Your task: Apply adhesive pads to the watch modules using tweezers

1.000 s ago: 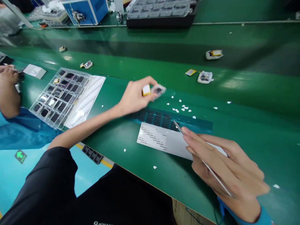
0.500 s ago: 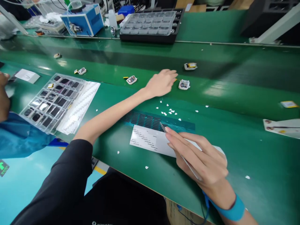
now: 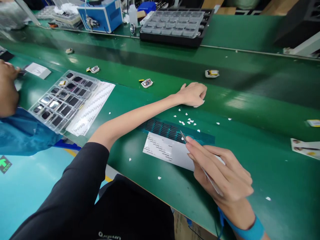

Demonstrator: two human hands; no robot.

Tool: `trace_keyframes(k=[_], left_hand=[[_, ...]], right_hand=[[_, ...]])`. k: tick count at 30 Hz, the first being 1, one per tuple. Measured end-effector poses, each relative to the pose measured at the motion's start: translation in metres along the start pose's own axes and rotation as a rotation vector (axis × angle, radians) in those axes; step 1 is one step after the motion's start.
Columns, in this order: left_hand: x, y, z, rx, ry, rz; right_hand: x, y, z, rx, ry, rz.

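My left hand (image 3: 193, 94) reaches over the green belt with its fingers curled round something mostly hidden; a small pale edge shows beneath them. Metal tweezers (image 3: 212, 181) are pinched in my right hand (image 3: 222, 173), their tips over the teal film strip (image 3: 206, 137) with rows of dark pieces. Under that hand lies a white printed sheet (image 3: 157, 150). Small white bits (image 3: 189, 122) are scattered between my hands. A white device with a yellow part (image 3: 212, 73) rests behind my left hand, and another small device (image 3: 147, 83) lies to its left.
At the left are a clear tray of dark screens (image 3: 67, 100), a printed sheet (image 3: 93, 106) and another person's hand (image 3: 8, 86). Along the back stand a blue box (image 3: 102, 16) and a stacked clear tray (image 3: 175, 23). A printed card (image 3: 306, 148) lies right.
My left hand has closed over the white device that lay beside it, which no longer shows on the belt. My right hand still holds the tweezers. The whole view has shifted somewhat.
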State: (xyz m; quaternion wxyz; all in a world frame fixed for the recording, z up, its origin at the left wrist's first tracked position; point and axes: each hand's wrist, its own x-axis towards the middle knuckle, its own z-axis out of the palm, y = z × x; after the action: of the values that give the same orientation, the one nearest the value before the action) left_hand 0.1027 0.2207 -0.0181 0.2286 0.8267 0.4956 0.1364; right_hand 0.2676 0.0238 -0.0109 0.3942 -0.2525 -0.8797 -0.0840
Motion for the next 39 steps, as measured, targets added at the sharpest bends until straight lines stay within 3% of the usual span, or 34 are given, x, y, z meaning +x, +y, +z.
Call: trace_keyframes(k=[4,7,10,15,18,21,24,29,35,39], left_hand=[[-0.007,-0.006,-0.006,-0.019,0.03,-0.005],[-0.012,-0.016,-0.018,-0.094,0.057,0.033],[-0.033,-0.019,-0.033,-0.181,0.13,0.075],[-0.119,0.007,-0.037,-0.645,0.198,0.03],[-0.174,0.028,-0.026,-0.976,0.124,-0.037],[-0.205,0.042,-0.011,-1.116,0.09,-0.073],[-0.211,0.049,0.001,-1.252,0.064,-0.118],[-0.203,0.054,0.012,-1.417,0.078,-0.109],[-0.204,0.056,0.017,-1.346,0.174,-0.137],[-0.207,0.057,0.019,-1.199,0.235,-0.134]], right_hand=[[-0.003,0.002,0.0,0.005,-0.028,-0.008],[-0.003,0.0,0.002,-0.015,0.026,0.006],[-0.001,-0.003,0.002,-0.002,0.107,0.09],[0.002,-0.001,0.004,0.144,0.179,0.226],[-0.003,0.001,0.009,0.087,0.171,0.204],[-0.005,-0.003,0.013,-0.013,0.106,0.165],[-0.002,-0.011,0.013,-0.046,0.057,0.157],[0.001,-0.013,0.012,-0.028,0.099,0.259],[-0.002,-0.013,0.011,-0.064,0.018,0.288],[-0.003,-0.014,0.006,-0.143,-0.045,0.224]])
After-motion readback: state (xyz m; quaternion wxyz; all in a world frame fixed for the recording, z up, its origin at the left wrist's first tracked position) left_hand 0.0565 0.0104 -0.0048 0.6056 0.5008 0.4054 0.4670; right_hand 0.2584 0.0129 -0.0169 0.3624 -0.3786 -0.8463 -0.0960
